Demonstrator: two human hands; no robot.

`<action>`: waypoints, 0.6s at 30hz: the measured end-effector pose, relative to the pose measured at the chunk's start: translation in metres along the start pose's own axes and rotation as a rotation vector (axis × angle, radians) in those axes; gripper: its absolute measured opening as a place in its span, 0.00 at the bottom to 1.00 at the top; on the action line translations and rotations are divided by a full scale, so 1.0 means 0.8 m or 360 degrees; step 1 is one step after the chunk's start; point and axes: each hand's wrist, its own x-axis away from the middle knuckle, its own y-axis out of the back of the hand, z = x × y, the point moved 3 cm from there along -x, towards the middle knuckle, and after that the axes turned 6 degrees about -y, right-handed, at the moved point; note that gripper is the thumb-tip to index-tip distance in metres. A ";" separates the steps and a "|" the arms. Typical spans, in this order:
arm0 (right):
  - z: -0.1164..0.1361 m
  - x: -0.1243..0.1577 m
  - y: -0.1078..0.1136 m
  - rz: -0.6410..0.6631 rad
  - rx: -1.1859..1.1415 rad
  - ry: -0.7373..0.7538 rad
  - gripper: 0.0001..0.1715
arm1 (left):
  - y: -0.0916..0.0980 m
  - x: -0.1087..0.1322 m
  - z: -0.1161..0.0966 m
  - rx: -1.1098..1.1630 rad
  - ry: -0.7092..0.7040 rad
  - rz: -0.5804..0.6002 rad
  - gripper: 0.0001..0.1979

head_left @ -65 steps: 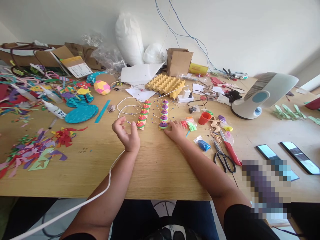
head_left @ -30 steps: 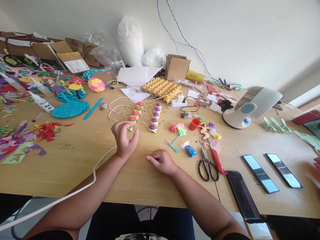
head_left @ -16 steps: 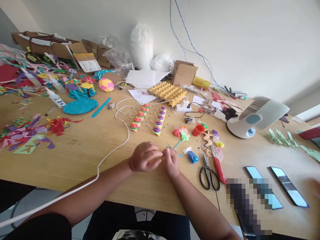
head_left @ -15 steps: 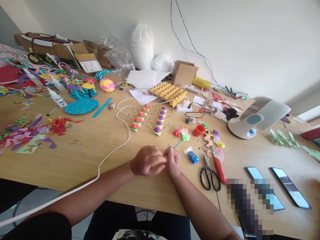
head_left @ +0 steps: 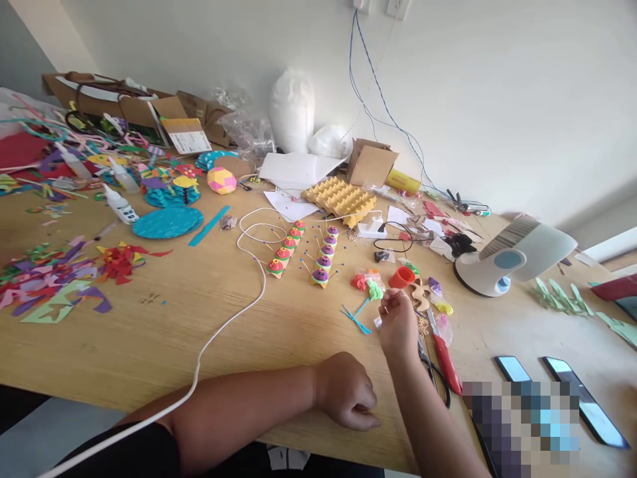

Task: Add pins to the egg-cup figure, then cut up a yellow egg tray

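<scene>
The right hand (head_left: pixel 398 325) hovered over the wood-grain tabletop (head_left: pixel 279 325), its fingers (head_left: pixel 388 302) pinched at something too small to make out, just beside the thin teal strips (head_left: pixel 355 318), which lay flat and crossed, the longest running slantwise toward the green bag (head_left: pixel 374 290). The left hand (head_left: pixel 346 392) rested near the front edge, fingers curled into a loose fist with nothing showing in it. Scissors (head_left: pixel 438 378) lay lengthwise just right of the wrist, partly hidden, beside a red-handled cutter (head_left: pixel 448 362).
</scene>
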 end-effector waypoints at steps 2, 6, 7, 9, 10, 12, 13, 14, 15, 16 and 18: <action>0.023 -0.020 0.000 0.0164 0.0223 0.0077 0.18 | 0.006 0.000 0.009 0.0242 0.0132 -0.0055 0.25; 0.069 -0.085 -0.037 0.0541 0.0779 0.0357 0.13 | 0.012 -0.003 0.018 0.0602 0.0317 -0.0066 0.27; 0.078 -0.105 -0.053 0.0625 0.0925 0.0449 0.11 | 0.013 -0.004 0.020 0.0679 0.0363 -0.0075 0.27; 0.092 -0.150 -0.088 0.0721 0.1219 0.0613 0.08 | 0.016 -0.004 0.024 0.0810 0.0501 -0.0104 0.26; 0.096 -0.173 -0.106 0.0727 0.1369 0.0669 0.08 | 0.018 -0.004 0.027 0.0882 0.0595 -0.0143 0.25; 0.101 -0.217 -0.142 0.0715 0.1661 0.0739 0.09 | 0.023 -0.003 0.030 0.0989 0.0764 -0.0250 0.24; 0.102 -0.237 -0.159 0.0712 0.1801 0.0755 0.09 | 0.026 -0.002 0.031 0.1019 0.0835 -0.0300 0.23; 0.101 -0.256 -0.177 0.0719 0.1933 0.0760 0.10 | 0.029 -0.001 0.032 0.1044 0.0909 -0.0342 0.22; 0.100 -0.273 -0.193 0.0725 0.2056 0.0754 0.14 | 0.032 -0.001 0.032 0.1076 0.0986 -0.0366 0.21; 0.098 -0.288 -0.209 0.0726 0.2170 0.0743 0.20 | 0.034 0.000 0.032 0.1101 0.1049 -0.0376 0.21; 0.091 -0.311 -0.238 0.0737 0.2353 0.0710 0.22 | 0.035 -0.001 0.032 0.1125 0.1095 -0.0338 0.20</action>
